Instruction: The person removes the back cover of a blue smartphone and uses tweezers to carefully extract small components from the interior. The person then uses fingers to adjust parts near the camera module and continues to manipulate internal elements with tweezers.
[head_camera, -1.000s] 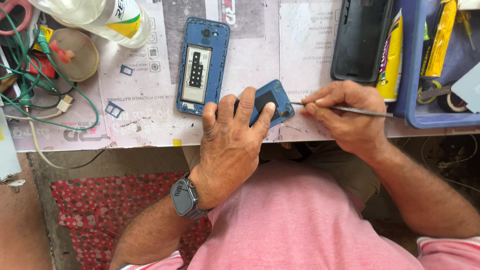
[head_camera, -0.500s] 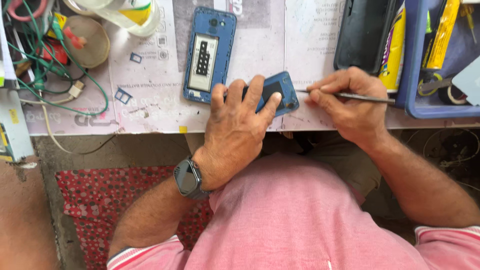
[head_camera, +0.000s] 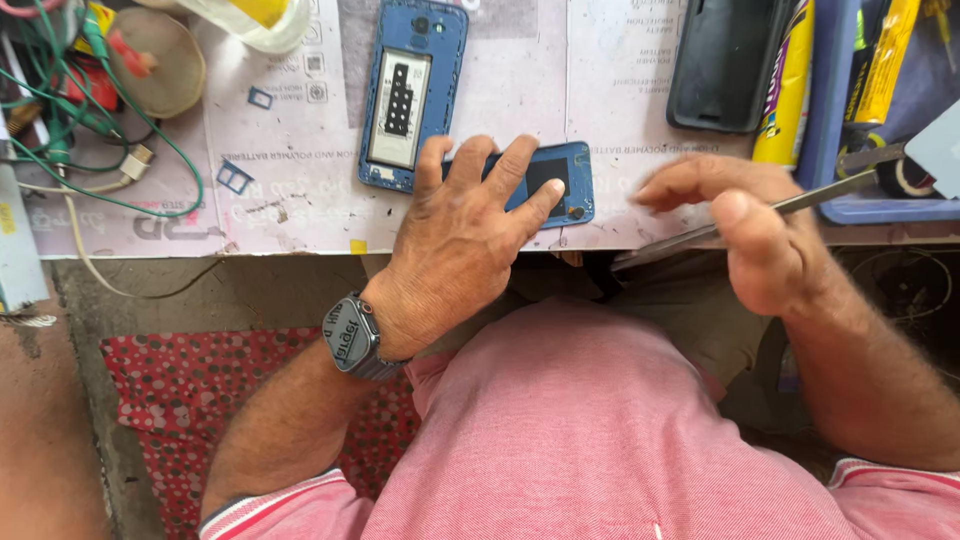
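Note:
My left hand (head_camera: 460, 240) lies flat on a small blue phone part (head_camera: 553, 180) near the table's front edge, fingers spread over it and pressing it down. My right hand (head_camera: 745, 230) is off to the right of that part and grips thin metal tweezers (head_camera: 820, 200) that point right. Just behind the left hand lies a blue opened phone body (head_camera: 410, 90) with its back off and a pale inner panel showing. A watch is on my left wrist.
A black phone case (head_camera: 725, 60) lies at the back right beside a yellow tube (head_camera: 785, 90) and a blue tray (head_camera: 850, 120) of tools. Green wires, a round tin (head_camera: 155, 60) and a white cable crowd the left. A red dotted mat (head_camera: 180, 400) is on the floor.
My right hand has pulled the tweezers away from the small blue part and moved right. The left hand stays pressed on the part. The camera has come closer.

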